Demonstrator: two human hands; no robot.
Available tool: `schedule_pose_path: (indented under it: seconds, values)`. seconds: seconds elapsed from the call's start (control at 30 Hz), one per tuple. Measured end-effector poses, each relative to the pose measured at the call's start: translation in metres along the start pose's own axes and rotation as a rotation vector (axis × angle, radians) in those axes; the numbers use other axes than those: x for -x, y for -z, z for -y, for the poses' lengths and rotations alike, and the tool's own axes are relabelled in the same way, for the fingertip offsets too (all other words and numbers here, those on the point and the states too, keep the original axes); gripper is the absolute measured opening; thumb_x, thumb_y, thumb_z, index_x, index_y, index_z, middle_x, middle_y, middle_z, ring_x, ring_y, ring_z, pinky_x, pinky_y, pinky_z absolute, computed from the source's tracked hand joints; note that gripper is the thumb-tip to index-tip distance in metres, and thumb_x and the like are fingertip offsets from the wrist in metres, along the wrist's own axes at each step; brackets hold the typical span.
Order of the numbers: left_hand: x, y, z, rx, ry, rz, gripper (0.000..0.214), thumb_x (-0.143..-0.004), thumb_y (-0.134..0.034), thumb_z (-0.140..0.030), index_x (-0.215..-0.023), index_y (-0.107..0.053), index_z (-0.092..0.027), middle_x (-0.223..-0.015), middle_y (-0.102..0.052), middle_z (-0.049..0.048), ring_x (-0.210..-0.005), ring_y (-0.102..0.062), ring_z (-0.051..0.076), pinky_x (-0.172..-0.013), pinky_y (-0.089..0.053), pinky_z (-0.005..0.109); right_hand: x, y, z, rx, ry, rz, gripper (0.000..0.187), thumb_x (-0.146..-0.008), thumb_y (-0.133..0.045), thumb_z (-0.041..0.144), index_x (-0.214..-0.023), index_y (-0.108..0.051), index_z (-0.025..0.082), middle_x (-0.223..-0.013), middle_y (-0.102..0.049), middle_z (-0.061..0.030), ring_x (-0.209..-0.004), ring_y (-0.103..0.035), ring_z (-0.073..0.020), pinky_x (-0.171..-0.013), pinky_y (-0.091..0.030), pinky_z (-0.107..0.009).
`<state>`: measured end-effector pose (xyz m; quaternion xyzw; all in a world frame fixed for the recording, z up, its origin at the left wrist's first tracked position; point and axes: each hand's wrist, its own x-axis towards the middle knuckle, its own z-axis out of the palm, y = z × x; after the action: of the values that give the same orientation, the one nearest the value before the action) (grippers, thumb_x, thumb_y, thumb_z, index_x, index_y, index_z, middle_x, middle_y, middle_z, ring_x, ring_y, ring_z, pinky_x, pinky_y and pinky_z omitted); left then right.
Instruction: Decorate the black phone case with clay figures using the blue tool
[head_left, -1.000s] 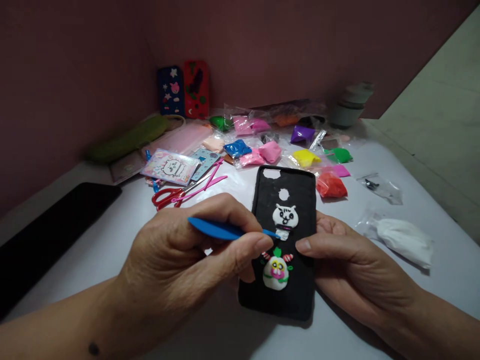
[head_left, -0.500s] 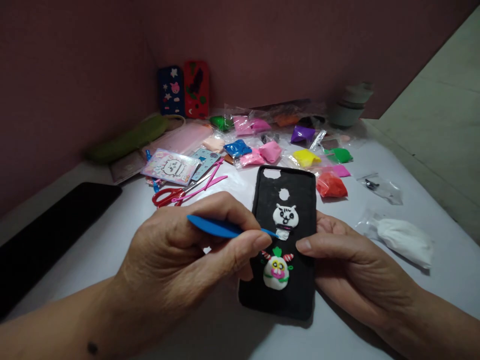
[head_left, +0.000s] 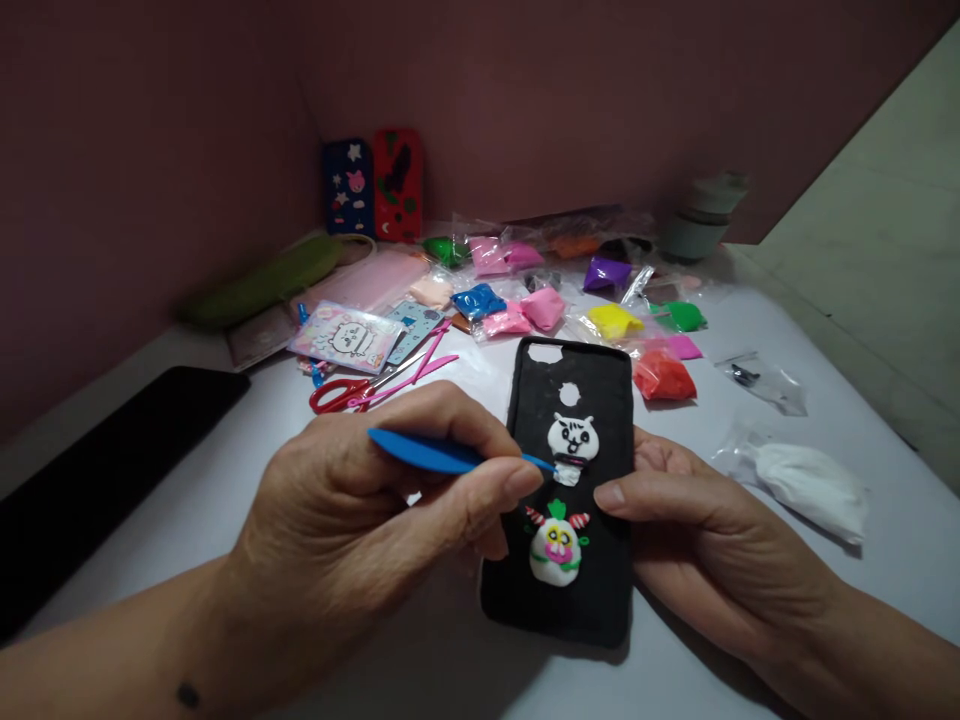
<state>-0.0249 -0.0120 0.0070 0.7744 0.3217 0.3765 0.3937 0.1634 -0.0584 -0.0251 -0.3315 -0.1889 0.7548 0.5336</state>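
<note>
The left hand (head_left: pixel 352 530) has its fingers (head_left: pixel 517 485) clamped on a blue modelling tool (head_left: pixel 431 455), thumb below and forefinger above, the thin tip reaching just past the fingertips to touch the small white clay piece under the upper clay face (head_left: pixel 571 437). That face sits on a black phone case (head_left: pixel 570 490) lying flat on the white worktop (head_left: pixel 225 480), directly beyond the left fingertips. The right hand (head_left: pixel 697 545) holds the case's right edge, its thumb laid across the black surface and its other fingers tucked beneath, so its grip is closed on the case. Between the 2 thumbs, slightly nearer the wrists, lies a 2nd clay figure (head_left: pixel 556 545), white with a yellow and pink face and a green leaf on top. Beyond the fingers lie red scissors (head_left: pixel 349 392), small bags of coloured clay (head_left: pixel 540 305), and a red clay bag (head_left: pixel 664 378). Out past the right hand's knuckles rests a bag of white clay (head_left: pixel 806 485).
</note>
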Motion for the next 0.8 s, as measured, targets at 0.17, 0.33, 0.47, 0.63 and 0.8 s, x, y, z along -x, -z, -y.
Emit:
schedule_pose_path:
  seconds: [0.17,0.33,0.47,0.63,0.8]
  values:
    - [-0.0001,-0.0003,-0.0002,0.011,-0.004,-0.003,0.012,-0.083,-0.064,-0.014,-0.072,-0.065,-0.021,-0.061,-0.063,-0.0101,-0.049,-0.060,0.001,-0.048,-0.045,0.002,0.0011,0.0019,-0.0007,0.022,-0.003,0.020,0.037,-0.064,-0.062,0.000,-0.096,-0.070,0.016,-0.089,-0.073,-0.0063,-0.077,-0.065,-0.0173,-0.077,-0.050,-0.031]
    - [-0.0035,-0.0026,-0.0034,0.010,0.056,-0.011,0.013,-0.081,-0.065,-0.014,-0.069,-0.065,-0.020,-0.059,-0.062,-0.0094,-0.049,-0.061,0.002,-0.048,-0.047,0.004,-0.0010,0.0020,-0.0003,0.003,-0.004,0.018,0.037,-0.062,-0.063,0.000,-0.095,-0.070,0.016,-0.088,-0.072,-0.0057,-0.076,-0.064,-0.0163,-0.076,-0.050,-0.030]
    - [-0.0051,-0.0015,-0.0037,0.012,0.043,0.007,0.012,-0.081,-0.064,-0.014,-0.070,-0.066,-0.020,-0.058,-0.062,-0.0095,-0.048,-0.060,0.002,-0.047,-0.046,0.003,-0.0016,0.0002,0.0005,0.018,0.007,0.024,0.037,-0.063,-0.062,-0.001,-0.095,-0.070,0.016,-0.088,-0.073,-0.0056,-0.075,-0.065,-0.0166,-0.075,-0.051,-0.030]
    - [-0.0021,-0.0008,-0.0003,0.007,0.045,0.017,0.011,-0.081,-0.065,-0.014,-0.072,-0.065,-0.020,-0.058,-0.062,-0.0099,-0.048,-0.061,0.002,-0.048,-0.046,0.002,-0.0001,0.0006,0.0005,0.001,-0.004,0.037,0.038,-0.065,-0.061,-0.001,-0.098,-0.069,0.016,-0.089,-0.073,-0.0056,-0.076,-0.066,-0.0163,-0.076,-0.051,-0.029]
    - [0.0008,-0.0006,0.0004,0.001,0.018,0.005,0.010,-0.081,-0.065,-0.014,-0.074,-0.065,-0.021,-0.058,-0.062,-0.0105,-0.049,-0.061,0.001,-0.048,-0.045,0.001,-0.0005,0.0012,0.0005,-0.013,-0.004,0.024,0.037,-0.065,-0.062,-0.002,-0.096,-0.069,0.015,-0.088,-0.072,-0.0052,-0.076,-0.065,-0.0153,-0.076,-0.051,-0.029]
